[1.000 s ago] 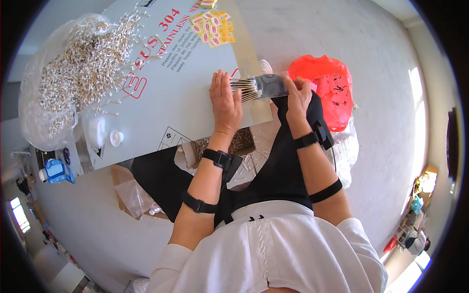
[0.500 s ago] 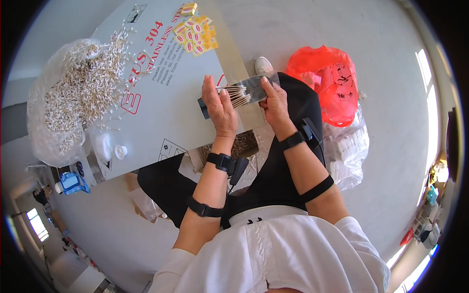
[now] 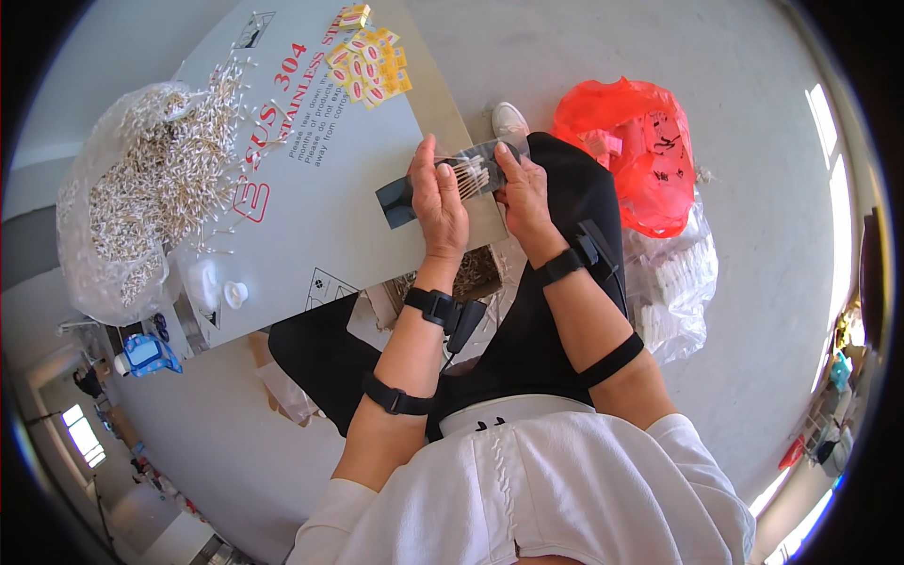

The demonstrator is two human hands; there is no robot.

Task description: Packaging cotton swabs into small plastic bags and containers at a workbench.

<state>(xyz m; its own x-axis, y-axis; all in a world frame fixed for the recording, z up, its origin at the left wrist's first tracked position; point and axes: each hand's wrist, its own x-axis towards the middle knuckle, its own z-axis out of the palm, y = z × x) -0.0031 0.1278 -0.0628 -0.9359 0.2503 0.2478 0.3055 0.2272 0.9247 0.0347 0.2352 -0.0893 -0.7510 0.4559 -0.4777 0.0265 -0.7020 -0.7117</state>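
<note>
At twelve o'clock, the left hand [image 3: 441,207] held thin, white-tipped cotton sticks [image 3: 472,177] in its fingers, probably to bunch them; the right hand [image 3: 524,193] pinched a see-through plastic wrapper [image 3: 485,151], maybe steadying it.

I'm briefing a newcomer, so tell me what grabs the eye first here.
First, the big heap of cotton swabs spilling from a clear bag at the left of the table. Next, the bright red bag right of centre. Then the small bunch of swabs between the left hand and right hand.
</note>
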